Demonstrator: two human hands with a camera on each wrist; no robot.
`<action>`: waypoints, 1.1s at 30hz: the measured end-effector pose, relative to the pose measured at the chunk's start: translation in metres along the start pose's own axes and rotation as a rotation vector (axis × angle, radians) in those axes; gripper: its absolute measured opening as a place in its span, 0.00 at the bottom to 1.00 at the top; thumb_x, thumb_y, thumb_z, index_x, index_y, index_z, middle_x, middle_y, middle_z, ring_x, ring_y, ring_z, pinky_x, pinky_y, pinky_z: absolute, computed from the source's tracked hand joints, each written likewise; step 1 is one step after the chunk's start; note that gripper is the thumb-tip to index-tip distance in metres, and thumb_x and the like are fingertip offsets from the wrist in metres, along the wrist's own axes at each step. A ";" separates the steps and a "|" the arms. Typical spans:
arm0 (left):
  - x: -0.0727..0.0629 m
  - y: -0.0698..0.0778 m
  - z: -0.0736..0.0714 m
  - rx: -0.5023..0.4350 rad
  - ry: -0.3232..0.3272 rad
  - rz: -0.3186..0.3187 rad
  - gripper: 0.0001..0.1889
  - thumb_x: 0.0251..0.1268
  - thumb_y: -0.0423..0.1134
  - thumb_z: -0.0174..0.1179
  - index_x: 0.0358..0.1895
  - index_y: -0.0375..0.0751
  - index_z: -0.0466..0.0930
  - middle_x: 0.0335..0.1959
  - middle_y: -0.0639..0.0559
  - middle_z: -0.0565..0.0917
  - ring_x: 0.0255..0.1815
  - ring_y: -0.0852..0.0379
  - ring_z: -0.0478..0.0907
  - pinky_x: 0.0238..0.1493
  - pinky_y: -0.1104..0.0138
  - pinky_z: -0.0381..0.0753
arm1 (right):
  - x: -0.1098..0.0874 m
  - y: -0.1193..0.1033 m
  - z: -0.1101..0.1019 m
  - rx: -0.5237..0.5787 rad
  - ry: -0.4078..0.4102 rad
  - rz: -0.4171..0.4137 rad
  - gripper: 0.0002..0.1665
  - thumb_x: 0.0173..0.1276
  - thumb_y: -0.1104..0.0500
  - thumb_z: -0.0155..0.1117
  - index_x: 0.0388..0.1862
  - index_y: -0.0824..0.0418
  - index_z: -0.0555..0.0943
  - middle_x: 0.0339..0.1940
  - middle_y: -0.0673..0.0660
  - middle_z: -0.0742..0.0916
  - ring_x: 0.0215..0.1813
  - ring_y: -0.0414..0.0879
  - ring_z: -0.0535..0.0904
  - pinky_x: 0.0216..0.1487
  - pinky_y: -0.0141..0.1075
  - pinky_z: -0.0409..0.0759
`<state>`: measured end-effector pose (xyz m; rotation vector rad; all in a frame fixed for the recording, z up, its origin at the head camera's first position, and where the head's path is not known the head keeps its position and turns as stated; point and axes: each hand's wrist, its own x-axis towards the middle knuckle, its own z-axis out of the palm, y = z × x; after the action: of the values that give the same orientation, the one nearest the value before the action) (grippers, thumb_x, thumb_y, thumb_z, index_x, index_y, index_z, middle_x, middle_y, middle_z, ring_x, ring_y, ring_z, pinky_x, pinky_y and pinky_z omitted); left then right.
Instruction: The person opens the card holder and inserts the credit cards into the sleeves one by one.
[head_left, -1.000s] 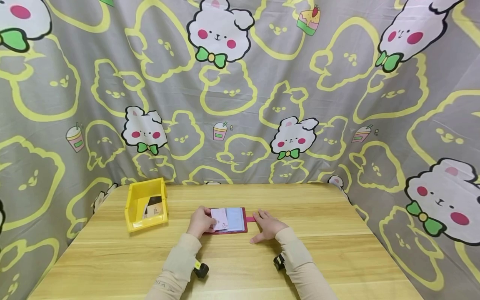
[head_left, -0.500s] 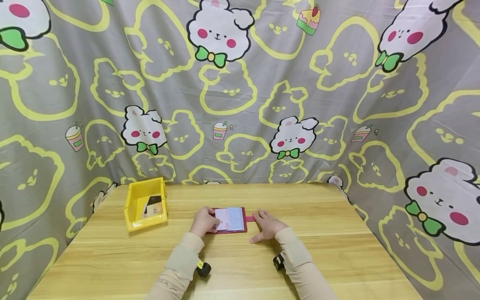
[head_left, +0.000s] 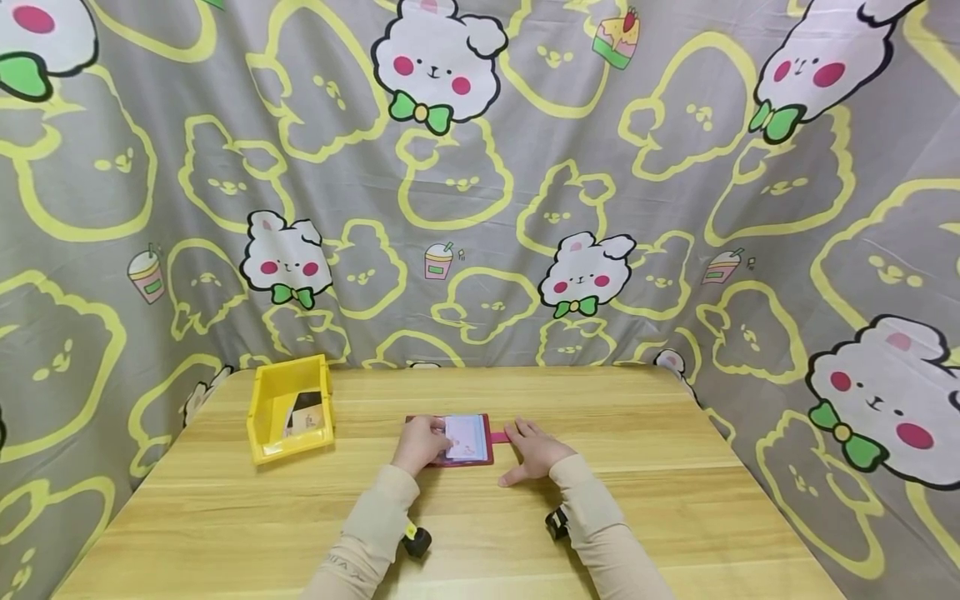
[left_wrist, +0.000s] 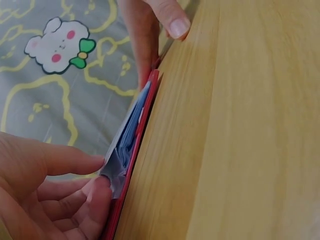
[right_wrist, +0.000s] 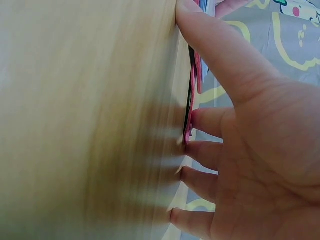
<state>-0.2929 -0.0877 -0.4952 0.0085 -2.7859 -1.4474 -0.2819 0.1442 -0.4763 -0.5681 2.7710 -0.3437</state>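
Observation:
A red card holder (head_left: 491, 440) lies unfolded on the table, with a stack of bluish clear sleeves (left_wrist: 129, 137) on its right half. Over those sleeves lies a pale card with pinkish print (head_left: 467, 437). My left hand (head_left: 420, 443) pinches the card's left edge between thumb and fingers, low over the holder. In the left wrist view the sleeves fan slightly apart under it. My right hand (head_left: 538, 452) rests on the table at the right, fingers spread and straight, fingertips on the holder's pink strap (head_left: 500, 437).
A yellow bin (head_left: 291, 410) stands at the back left of the wooden table (head_left: 645, 500), with black and tan cards (head_left: 306, 412) inside. A patterned grey curtain (head_left: 480, 167) hangs behind and at both sides.
My left hand has moved to the right with the pale card, which now covers most of the blue sleeves. My right hand has stayed in place on the strap.

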 end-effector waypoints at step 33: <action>-0.015 -0.001 -0.011 0.075 -0.166 0.135 0.17 0.60 0.35 0.64 0.51 0.30 0.82 0.40 0.44 0.85 0.37 0.57 0.79 0.37 0.66 0.81 | 0.001 0.001 0.001 0.005 0.006 0.007 0.62 0.53 0.38 0.74 0.77 0.64 0.55 0.79 0.67 0.58 0.79 0.65 0.52 0.74 0.62 0.57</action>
<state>-0.2781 -0.0975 -0.4896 -0.3074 -2.9020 -1.3720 -0.2827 0.1448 -0.4782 -0.5568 2.7768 -0.3511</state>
